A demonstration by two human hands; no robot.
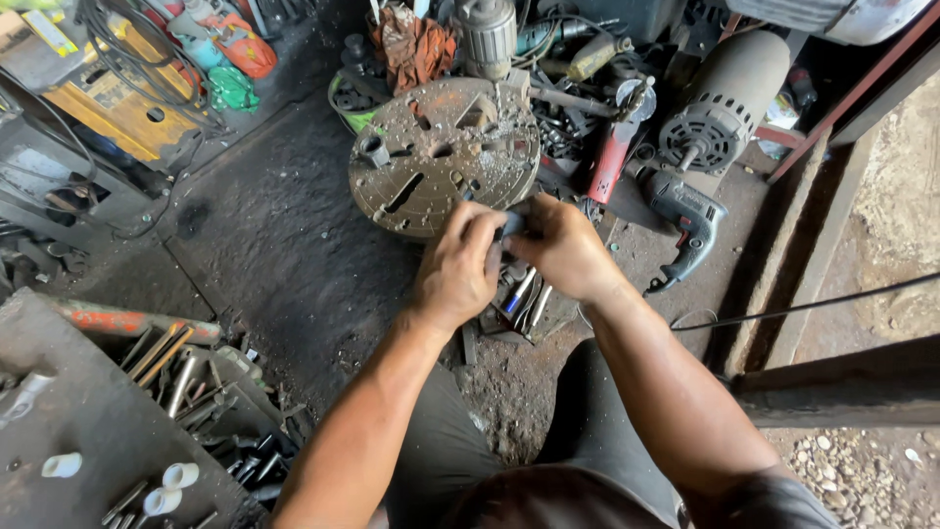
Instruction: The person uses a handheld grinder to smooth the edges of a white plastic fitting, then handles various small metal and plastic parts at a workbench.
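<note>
Left hand (458,266) and right hand (560,247) meet over the dark oily workshop floor (284,245), both curled shut around a small dark metal part (511,224) pinched between the fingertips; its exact shape is hidden. The part sits just in front of the rusty round slotted metal plate (441,152), above a cluster of steel tools (519,299). A grey electric drill (685,225) lies right of the hands, a grey motor (725,103) behind it. Open floor runs left; a bench with scattered bolts (98,421) crowds the lower left corner.
</note>
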